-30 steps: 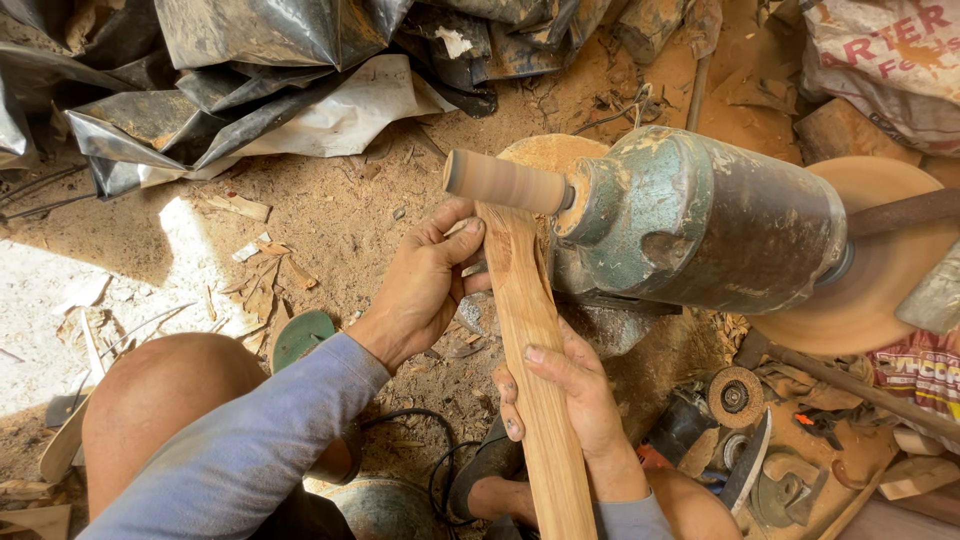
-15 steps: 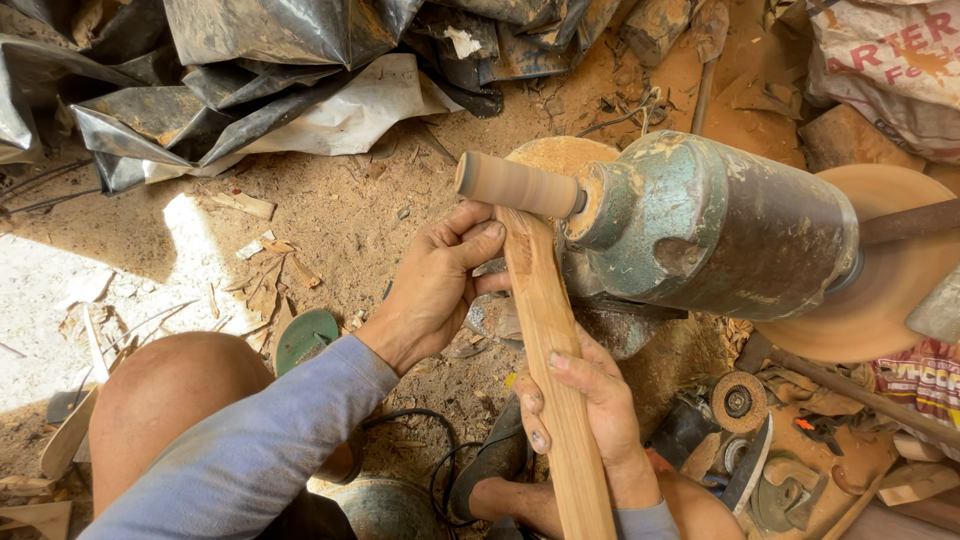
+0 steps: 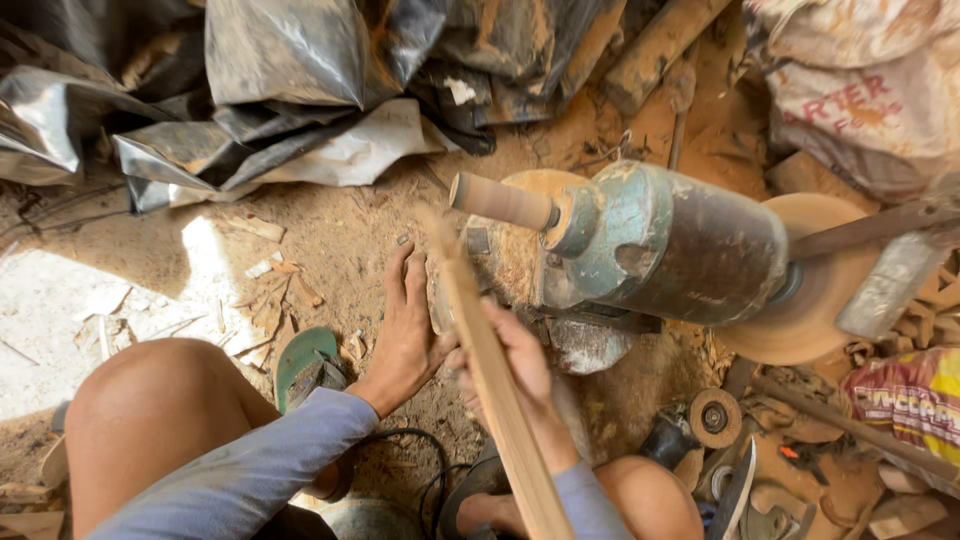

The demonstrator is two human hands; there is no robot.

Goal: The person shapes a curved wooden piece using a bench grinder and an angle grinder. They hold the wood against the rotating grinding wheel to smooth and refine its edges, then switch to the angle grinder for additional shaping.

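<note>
My right hand (image 3: 522, 368) grips a long, flat strip of pale wood (image 3: 495, 390) near its middle, turned on edge and pointing up towards the machine. The strip's far tip (image 3: 440, 235) sits just below and left of a tan sanding drum (image 3: 500, 200). That drum sticks out of a worn green motor (image 3: 665, 245). My left hand (image 3: 405, 330) lies flat beside the strip with its fingers straight, and holds nothing. I cannot tell whether it touches the wood.
A big tan sanding disc (image 3: 810, 300) sits on the motor's right end. Black plastic sheeting (image 3: 300, 80) lies at the back, a printed sack (image 3: 860, 90) at top right. A green sandal (image 3: 305, 365), a cable (image 3: 425, 470) and a small wheel (image 3: 715, 418) lie on sawdust-covered ground.
The strip has come down and off the sanding drum and turned on edge. My left hand has let go of it and flattened out beside it.
</note>
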